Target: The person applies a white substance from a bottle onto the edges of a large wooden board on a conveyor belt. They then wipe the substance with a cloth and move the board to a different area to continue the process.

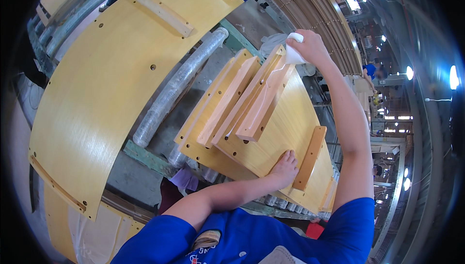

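My right hand (314,47) is closed around a white squeeze bottle (293,56), held tilted at the far end of a pale wooden bar (264,109). A thin white line of glue runs along this bar. It stands near the left edge of a yellowish wooden panel (295,113) with dark holes. My left hand (283,171) lies flat on the panel's near part, fingers stretched out. Beside it is a browner wooden strip (310,158) along the panel's right edge. Another panel with a wooden bar (230,101) lies under this one, sticking out to the left.
A large curved wooden panel (106,84) with wooden strips fills the left side. Plastic-wrapped rollers (179,87) on a green frame (147,158) lie between the panels. Stacked brown boards (310,9) stand at the far right. A person in blue (370,71) is farther off.
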A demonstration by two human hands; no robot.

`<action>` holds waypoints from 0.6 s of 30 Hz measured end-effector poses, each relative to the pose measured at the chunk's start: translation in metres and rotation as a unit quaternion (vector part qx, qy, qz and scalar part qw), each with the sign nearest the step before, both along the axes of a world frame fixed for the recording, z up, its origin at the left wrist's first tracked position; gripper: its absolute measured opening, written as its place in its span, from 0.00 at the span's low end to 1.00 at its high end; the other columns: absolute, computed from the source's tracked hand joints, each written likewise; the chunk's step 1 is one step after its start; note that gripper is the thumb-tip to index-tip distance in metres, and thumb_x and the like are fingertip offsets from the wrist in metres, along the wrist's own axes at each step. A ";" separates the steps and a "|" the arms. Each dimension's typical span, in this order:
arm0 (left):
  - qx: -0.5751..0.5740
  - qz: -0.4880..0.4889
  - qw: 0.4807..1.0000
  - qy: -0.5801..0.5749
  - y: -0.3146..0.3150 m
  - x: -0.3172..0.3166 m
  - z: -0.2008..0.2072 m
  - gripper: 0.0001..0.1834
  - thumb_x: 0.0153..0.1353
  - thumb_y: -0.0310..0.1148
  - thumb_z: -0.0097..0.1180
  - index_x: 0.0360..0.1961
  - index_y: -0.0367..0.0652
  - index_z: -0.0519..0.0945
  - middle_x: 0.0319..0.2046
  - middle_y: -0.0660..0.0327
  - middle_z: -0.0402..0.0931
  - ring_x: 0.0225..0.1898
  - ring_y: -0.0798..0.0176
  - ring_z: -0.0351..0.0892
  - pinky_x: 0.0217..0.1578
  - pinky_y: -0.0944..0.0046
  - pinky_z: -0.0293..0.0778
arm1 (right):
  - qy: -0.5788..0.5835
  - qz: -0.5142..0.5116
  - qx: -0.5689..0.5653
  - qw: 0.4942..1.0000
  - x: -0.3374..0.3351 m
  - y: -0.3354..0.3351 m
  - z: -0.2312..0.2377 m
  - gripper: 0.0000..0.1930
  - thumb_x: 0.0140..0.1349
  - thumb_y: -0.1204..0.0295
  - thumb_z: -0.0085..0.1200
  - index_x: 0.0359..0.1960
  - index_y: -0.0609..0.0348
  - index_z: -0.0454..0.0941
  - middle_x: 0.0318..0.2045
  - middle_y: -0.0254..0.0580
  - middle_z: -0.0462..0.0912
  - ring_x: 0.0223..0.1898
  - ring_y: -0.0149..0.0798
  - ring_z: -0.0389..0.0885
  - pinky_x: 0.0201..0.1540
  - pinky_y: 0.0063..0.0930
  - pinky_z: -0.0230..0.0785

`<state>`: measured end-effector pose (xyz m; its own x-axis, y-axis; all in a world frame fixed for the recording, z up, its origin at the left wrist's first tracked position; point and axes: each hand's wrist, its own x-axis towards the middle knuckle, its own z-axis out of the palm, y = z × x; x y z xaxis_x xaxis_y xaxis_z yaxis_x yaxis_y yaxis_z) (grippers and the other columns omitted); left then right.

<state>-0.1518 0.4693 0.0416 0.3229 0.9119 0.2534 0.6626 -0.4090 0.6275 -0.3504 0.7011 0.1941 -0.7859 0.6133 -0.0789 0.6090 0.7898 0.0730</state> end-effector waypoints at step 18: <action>0.024 0.036 0.999 0.007 0.003 0.000 -0.005 0.16 0.59 0.37 0.44 0.41 0.41 0.80 0.53 0.51 0.69 0.64 0.41 0.53 0.64 0.43 0.42 | 0.043 -0.054 -0.100 0.993 -0.015 -0.027 0.007 0.25 0.47 0.51 0.60 0.39 0.61 0.81 0.32 0.50 0.83 0.37 0.45 0.83 0.43 0.34 0.72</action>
